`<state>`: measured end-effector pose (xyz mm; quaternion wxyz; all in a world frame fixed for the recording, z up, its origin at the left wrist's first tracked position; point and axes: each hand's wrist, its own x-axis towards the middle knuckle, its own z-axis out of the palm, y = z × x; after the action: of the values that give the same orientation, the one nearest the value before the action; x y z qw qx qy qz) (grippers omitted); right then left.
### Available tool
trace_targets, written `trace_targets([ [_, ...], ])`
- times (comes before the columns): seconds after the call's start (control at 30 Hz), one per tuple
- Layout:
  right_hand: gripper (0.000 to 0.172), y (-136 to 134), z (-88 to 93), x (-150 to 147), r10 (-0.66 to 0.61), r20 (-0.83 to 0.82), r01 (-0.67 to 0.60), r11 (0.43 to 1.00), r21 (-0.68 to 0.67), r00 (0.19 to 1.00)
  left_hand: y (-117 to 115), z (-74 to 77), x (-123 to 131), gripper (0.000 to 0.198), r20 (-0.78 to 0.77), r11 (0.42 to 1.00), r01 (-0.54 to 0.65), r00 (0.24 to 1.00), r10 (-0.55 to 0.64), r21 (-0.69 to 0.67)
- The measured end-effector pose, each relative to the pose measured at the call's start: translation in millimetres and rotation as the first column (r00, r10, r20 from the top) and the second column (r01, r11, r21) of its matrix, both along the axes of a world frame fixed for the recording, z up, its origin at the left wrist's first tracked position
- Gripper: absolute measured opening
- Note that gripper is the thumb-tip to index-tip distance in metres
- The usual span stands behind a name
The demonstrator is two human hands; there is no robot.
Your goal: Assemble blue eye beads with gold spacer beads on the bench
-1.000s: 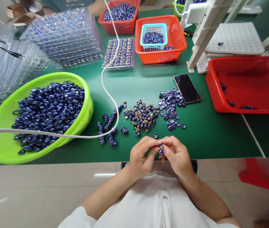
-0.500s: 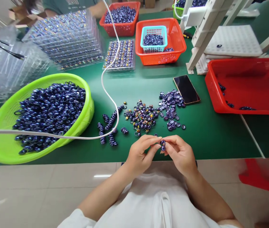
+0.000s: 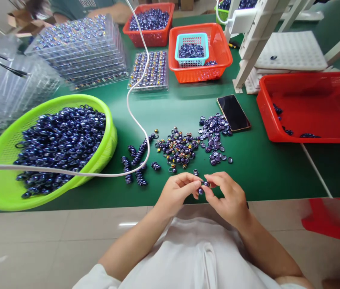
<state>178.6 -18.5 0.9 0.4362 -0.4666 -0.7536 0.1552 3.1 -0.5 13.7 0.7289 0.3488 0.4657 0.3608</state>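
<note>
- I can't make out the shape of the small blue piece [image 3: 200, 190]; the fingers [image 3: 191, 185] of both hands cover most of it.
- The red crate [image 3: 323, 104] runs past my right edge.
- The co-worker's arm [image 3: 112, 14] is cut off at the top.
- The clear trays [image 3: 4, 92] on the left are blurred.

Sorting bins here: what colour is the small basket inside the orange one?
Light blue; the small basket shows best in the head view.

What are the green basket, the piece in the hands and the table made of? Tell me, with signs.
Green basket: likely plastic, glossy moulded rim. Piece, pinched by left hand and right hand: dark blue, mirror-bright glints; glazed, glass or plated, cannot tell. Table: green mat with soft sheen, probably rubber or vinyl.
</note>
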Motion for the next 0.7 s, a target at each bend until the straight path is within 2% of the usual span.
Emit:
trace_targets([
  [0.1,0.028,1,0.7,2,0.074,0.011,-0.074,0.996,-0.045,0.997,1,-3.8,-4,0.027,0.083,0.996,0.034,0.996,-0.027,-0.084],
  [0.2,0.021,2,1.7,6,0.124,0.052,-0.122,0.992,-0.043,0.991,0,-5.0,-5,0.028,0.092,0.994,0.055,0.995,-0.046,-0.090],
  [0.3,0.016,4,1.6,9,0.152,0.110,-0.148,0.988,-0.040,0.982,-3,-3.2,-5,0.033,0.046,0.998,0.065,0.997,-0.064,-0.015],
  [0.43,0.011,3,-0.8,10,0.185,0.185,-0.186,0.983,-0.011,0.965,-8,-0.2,-3,0.065,-0.075,0.975,0.097,0.994,-0.084,0.200],
  [0.57,0.010,1,-3.7,6,0.211,0.203,-0.219,0.975,0.021,0.956,-9,3.3,-2,0.046,-0.237,0.900,0.252,0.956,-0.174,0.355],
  [0.7,0.011,-1,-6.1,2,0.210,0.188,-0.226,0.972,0.068,0.960,-7,6.1,-3,0.035,-0.320,0.868,0.299,0.931,-0.175,0.396],
])
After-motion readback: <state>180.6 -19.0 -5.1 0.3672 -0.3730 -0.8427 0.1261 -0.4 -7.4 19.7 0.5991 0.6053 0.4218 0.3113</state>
